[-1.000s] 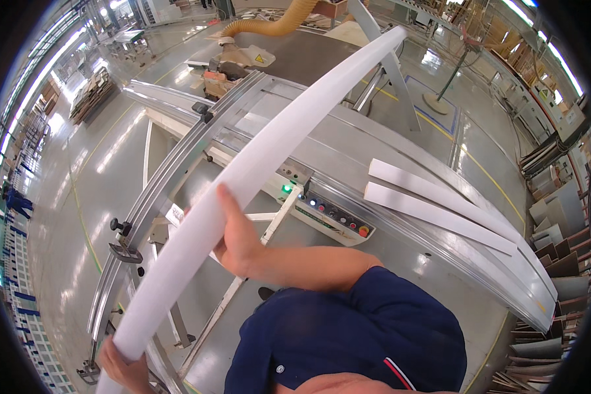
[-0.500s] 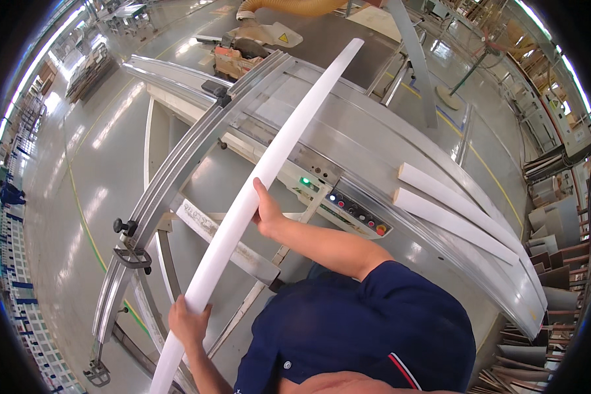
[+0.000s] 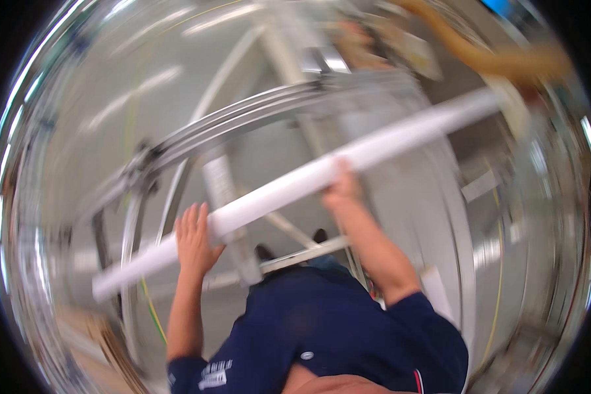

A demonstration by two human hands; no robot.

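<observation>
A long, narrow white board (image 3: 276, 197) reaches across the view, its left end lower and its right end over the machine table. My left hand (image 3: 195, 241) grips it left of its middle, fingers laid over the top face and thumb apart. Further right, my right hand (image 3: 343, 188) holds the board from its near edge, with the thumb on top and the other fingers mostly hidden. Motion blur softens the board and my right hand.
Beyond the board runs a metal fence rail (image 3: 243, 121) with a clamp-like stop (image 3: 143, 167). The grey machine table (image 3: 407, 190) lies to the right, with a white strip (image 3: 438, 292) near my right elbow. A yellow hose (image 3: 473, 58) hangs at the far right. Stacked panels (image 3: 108, 341) stand lower left.
The board has swung clockwise, from steeply slanted to much flatter, with both hands still on it. My view has also turned, and the machine table shows further to the right.
</observation>
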